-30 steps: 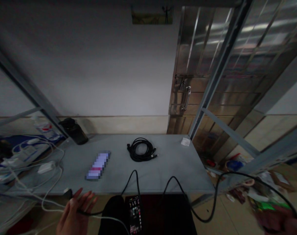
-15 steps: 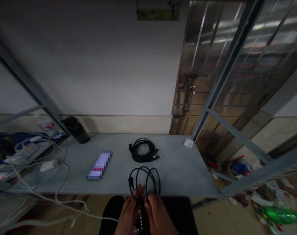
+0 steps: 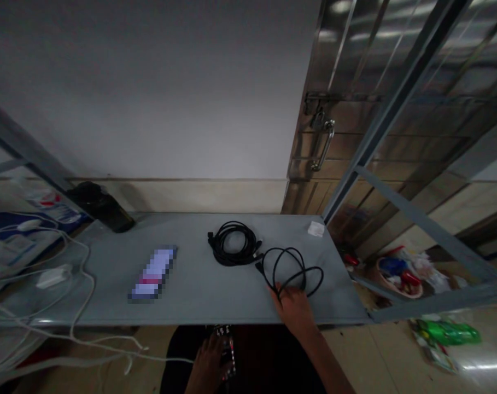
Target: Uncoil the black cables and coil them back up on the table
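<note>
The fingers (image 3: pixel 281 296) of the right hand (image 3: pixel 295 307) are drawn together and pinched on the near end of a loose cable (image 3: pixel 294 269), where its black loops gather; the hand lies low on the grey table (image 3: pixel 199 298), close to its near edge and towards its right end; the forearm runs back from it, down and to the right, across the table edge; the back of the hand faces up, with the knuckles pointing far and left. The loose cable fans out from that grip in a few open loops that lie flat on the table, spreading far and right of the hand; one plug end points left, almost touching a coiled cable (image 3: pixel 233 250).

The left hand (image 3: pixel 209 361) sits below the near table edge, over the lap; its fingers (image 3: pixel 220 357) are bent over the left side of a dark device (image 3: pixel 228 350) with small lit marks on its face; in the dim light I cannot tell whether they grip it or only rest on it.

The coiled cable is wound tight and lies near the table's middle, just left of the loose one; a pixelated flat object (image 3: pixel 153 273) lies further left, well apart from both hands; a dark bottle (image 3: pixel 100 207) lies tilted at the far left corner; a small white scrap (image 3: pixel 316 229) sits at the far right corner; white cords (image 3: pixel 63 273) trail off the left end; a metal door (image 3: pixel 396 109) stands to the right.
</note>
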Tool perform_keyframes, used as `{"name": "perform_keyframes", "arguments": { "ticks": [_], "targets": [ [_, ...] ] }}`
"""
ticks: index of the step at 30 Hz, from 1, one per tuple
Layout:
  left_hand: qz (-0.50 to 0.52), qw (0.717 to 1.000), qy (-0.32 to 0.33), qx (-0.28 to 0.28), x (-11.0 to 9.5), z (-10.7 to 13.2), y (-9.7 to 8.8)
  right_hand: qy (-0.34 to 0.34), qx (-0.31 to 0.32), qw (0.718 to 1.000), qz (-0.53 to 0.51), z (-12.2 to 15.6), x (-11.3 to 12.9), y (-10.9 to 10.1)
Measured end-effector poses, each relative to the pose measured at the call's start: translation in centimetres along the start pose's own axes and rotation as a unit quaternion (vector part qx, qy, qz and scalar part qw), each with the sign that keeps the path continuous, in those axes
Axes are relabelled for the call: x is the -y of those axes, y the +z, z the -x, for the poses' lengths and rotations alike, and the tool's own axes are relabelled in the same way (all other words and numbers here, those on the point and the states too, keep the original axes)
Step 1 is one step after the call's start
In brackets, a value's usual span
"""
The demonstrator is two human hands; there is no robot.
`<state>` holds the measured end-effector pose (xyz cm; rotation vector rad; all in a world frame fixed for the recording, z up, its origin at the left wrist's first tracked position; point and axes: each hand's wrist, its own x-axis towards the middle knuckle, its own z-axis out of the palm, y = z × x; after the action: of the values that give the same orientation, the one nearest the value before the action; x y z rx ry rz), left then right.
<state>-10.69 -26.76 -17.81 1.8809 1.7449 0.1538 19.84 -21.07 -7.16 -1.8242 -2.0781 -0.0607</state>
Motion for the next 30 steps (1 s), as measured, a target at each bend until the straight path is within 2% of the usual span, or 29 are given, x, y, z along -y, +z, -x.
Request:
{"name": "perform_keyframes", "arguments": {
  "ticks": [2, 4, 6, 9, 14, 16, 19, 27, 30],
  "targets": [
    [-0.09, 0.994, -0.034, 0.048, 1.3, -1.0, 1.6, 0.004, -0.007, 1.0, 0.019, -0.4, -0.7, 0.3],
    [-0.124, 0.988, -0.043, 0.082, 2.4, -1.6, 2.6, -0.002, -0.014, 1.0, 0.026, -0.5, -0.9, 0.6],
    [-0.138, 0.986, -0.032, 0.091, 3.5, -2.0, 3.6, -0.015, -0.026, 0.999, 0.02, -0.3, -0.9, 0.8],
    [-0.173, 0.983, 0.004, 0.07, 5.6, -2.2, 5.3, -0.027, -0.053, 0.998, 0.009, -0.1, -0.9, 1.1],
    [-0.266, 0.958, 0.103, -0.011, 9.9, -2.0, 8.9, -0.021, -0.099, 0.995, 0.01, -0.2, -1.1, 1.3],
    [-0.294, 0.949, 0.117, -0.011, 10.9, -1.8, 9.7, -0.027, -0.094, 0.995, 0.006, -0.4, -1.1, 1.1],
    [-0.306, 0.945, 0.111, 0.013, 11.1, -1.8, 9.8, -0.035, -0.084, 0.996, 0.003, -0.6, -1.0, 0.5],
    [-0.3, 0.947, 0.093, 0.073, 9.8, -1.8, 8.1, -0.024, -0.072, 0.997, -0.008, -1.0, -0.6, -0.5],
    [-0.302, 0.946, 0.09, 0.077, 9.9, -1.8, 8.2, -0.013, -0.056, 0.998, -0.002, -0.9, -0.5, -0.5]
  ]
}}
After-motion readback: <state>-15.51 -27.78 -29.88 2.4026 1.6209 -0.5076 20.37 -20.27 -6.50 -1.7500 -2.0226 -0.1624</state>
